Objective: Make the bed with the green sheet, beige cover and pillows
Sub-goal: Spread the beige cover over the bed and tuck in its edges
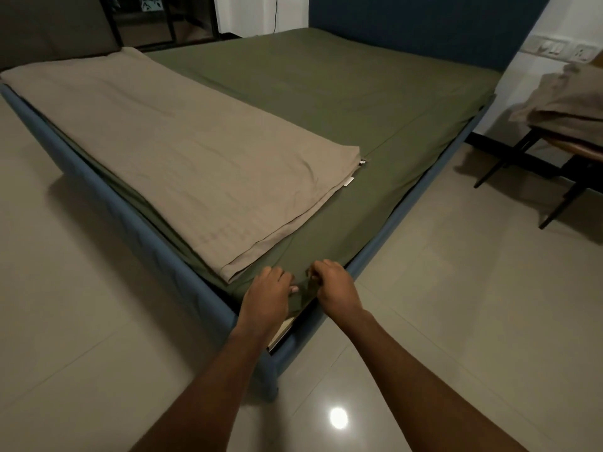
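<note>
The green sheet (342,102) is spread flat over the whole mattress. A folded beige cover (182,158) lies along the foot side of the bed, on top of the sheet. At the near corner of the bed, my left hand (269,293) and my right hand (331,283) both pinch the green sheet's corner, fingers curled into the fabric. Beige pillows or bedding (567,99) are piled on a table at the right. A strip of bare mattress edge shows just below my hands.
The blue bed frame (107,203) runs along the left and right sides, with a dark blue headboard (424,24) at the back. A dark-legged table (554,164) stands at the right. Glossy tiled floor (456,305) surrounds the bed.
</note>
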